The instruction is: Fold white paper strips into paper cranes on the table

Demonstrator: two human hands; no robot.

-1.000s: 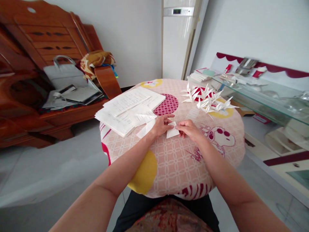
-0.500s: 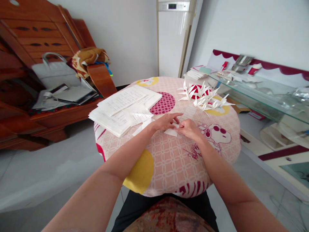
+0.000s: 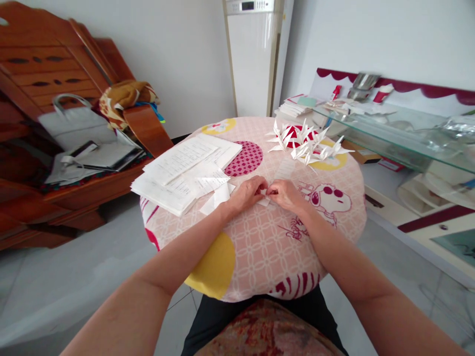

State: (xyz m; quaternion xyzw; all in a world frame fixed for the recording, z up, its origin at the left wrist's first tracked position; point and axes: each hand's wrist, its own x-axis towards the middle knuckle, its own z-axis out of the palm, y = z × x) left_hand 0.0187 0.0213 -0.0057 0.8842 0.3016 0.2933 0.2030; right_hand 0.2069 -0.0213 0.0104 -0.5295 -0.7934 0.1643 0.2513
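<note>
A small folded white paper piece (image 3: 264,200) lies on the round table's patterned cloth (image 3: 260,242), mostly hidden between my hands. My left hand (image 3: 248,193) has its fingers curled over the piece's left side. From the right, my right hand (image 3: 285,194) pinches it, the fingertips of both hands meeting. Just left of my left hand lies a loose white paper scrap (image 3: 215,198). Further left, a stack of printed sheets (image 3: 185,170) covers the table's left part. Several finished white paper cranes (image 3: 306,143) stand in a cluster at the far right of the table.
A wooden bench (image 3: 74,163) on the left carries a grey bag (image 3: 76,123), papers and a brown bundle. A white standing appliance (image 3: 252,54) is behind the table. A glass shelf (image 3: 393,133) with small items runs along the right. Grey floor surrounds the table.
My hands have closed together over the paper piece, which showed more between them before. The view has shifted, so everything sits a little further left.
</note>
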